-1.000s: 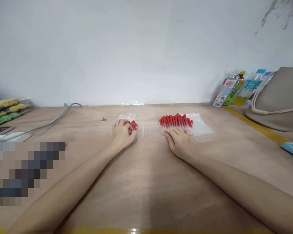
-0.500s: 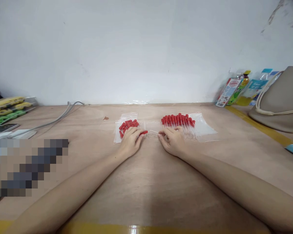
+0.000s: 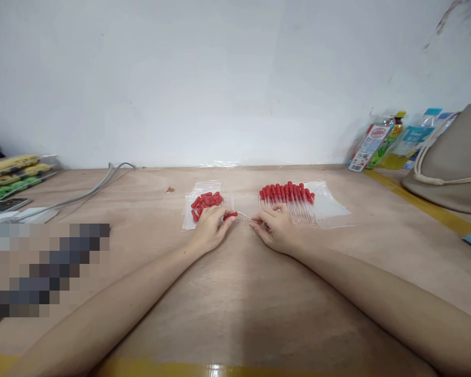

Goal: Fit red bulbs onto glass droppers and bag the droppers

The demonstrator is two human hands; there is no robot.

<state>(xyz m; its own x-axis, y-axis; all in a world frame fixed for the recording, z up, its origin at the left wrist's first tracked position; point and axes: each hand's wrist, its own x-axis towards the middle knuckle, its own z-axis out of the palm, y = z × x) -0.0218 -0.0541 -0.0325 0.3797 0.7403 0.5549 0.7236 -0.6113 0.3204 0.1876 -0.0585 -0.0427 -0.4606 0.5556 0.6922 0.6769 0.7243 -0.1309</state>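
Note:
My left hand (image 3: 212, 228) pinches a red rubber dropper bulb (image 3: 231, 215), its open end pointing right. In my right hand (image 3: 277, 228), closed fingertips hold a thin clear glass dropper tube (image 3: 244, 215) that slants up toward the bulb. The tube's tip is at or very near the bulb's mouth; I cannot tell whether it is inside. Loose red bulbs (image 3: 206, 199) lie on a plastic bag just behind my left hand. Behind my right hand is a row of droppers with red bulbs fitted (image 3: 286, 192). Bare glass tubes (image 3: 247, 201) lie between the two groups.
Clear plastic bags (image 3: 329, 201) lie under the bulbs and droppers. A grey cable (image 3: 90, 193) and yellow and green packs (image 3: 19, 175) are at the left. Drink bottles (image 3: 410, 144) and a beige bag (image 3: 451, 162) stand at the right, by the wall.
My right hand has shifted slightly left, bringing the glass tube up to the red bulb and closing the gap between them. My left hand has barely moved.

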